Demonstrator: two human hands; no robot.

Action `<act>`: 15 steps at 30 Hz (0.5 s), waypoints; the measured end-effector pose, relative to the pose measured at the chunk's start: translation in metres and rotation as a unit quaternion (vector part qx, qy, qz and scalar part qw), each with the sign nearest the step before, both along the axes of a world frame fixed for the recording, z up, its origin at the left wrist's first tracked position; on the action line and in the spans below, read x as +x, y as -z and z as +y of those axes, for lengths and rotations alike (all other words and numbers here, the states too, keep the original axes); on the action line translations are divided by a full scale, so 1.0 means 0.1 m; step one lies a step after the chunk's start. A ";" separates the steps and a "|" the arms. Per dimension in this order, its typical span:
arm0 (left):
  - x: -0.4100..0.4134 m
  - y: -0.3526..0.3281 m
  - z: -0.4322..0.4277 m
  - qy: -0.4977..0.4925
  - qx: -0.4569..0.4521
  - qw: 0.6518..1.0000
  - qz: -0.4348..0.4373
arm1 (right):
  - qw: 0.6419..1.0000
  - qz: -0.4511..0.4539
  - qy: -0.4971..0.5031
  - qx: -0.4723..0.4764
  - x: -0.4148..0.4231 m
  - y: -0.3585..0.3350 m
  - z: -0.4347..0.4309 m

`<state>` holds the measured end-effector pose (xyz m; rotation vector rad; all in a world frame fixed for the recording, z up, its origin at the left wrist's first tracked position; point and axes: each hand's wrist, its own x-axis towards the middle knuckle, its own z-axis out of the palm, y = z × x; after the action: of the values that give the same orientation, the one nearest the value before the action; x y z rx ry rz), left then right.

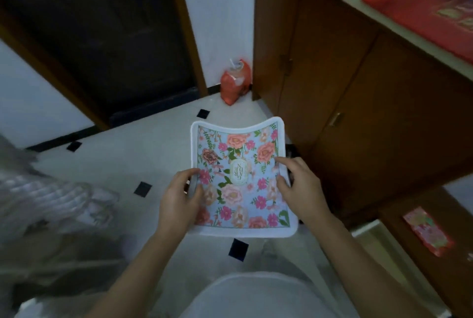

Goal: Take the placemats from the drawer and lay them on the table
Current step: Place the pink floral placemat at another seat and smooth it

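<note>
**Blue floral placemat with a white rim held in both hands above the floor**

Pale clothing fills the bottom of the view, with two bare forearms reaching forward from it. The left hand grips the placemat's left edge, thumb lying on the printed face and the other fingers curled underneath. The right hand pinches the right edge, with its thumb and forefinger on top. The mat hangs in the air between them, off any table, and its far edge sags into a shallow curve. It is a rounded rectangle with a pale blue ground. Pink, peach and coral flowers with green leaves are scattered across it, and a small pale oval label with gold lettering sits in the middle. The lettering is too blurred to read.

Below lies a white tiled floor with small black square insets. To the left is a blurred clear plastic shape. At the right stands a brown wooden cabinet with doors, and a red cloth with gold print lies on its light top. A red patterned packet lies lower right. Farther off, a red-orange bag stands against the white wall beside a dark doorway.
</note>
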<state>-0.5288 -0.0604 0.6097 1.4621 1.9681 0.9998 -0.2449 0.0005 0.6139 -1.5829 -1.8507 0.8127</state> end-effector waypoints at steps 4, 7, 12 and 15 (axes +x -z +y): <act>-0.32 -0.07 0.01 -0.142 0.011 0.990 0.004 | 0.991 0.000 -0.135 0.007 -0.62 -0.01 0.79; -0.55 -0.12 -0.18 -0.264 0.010 0.964 0.025 | 0.966 -0.011 -0.257 0.024 -1.24 -0.04 1.14; -0.90 -0.15 -0.51 -0.399 0.036 0.915 0.051 | 0.913 0.011 -0.406 0.043 -2.26 -0.09 1.36; -1.15 -0.14 -0.56 -0.441 0.050 0.895 0.046 | 0.892 0.016 -0.449 0.044 -2.75 -0.11 1.44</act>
<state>-0.6436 -0.1161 0.6235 0.5998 2.7510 1.4059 -0.5196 0.1440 0.6247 -0.5739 -2.5562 1.0812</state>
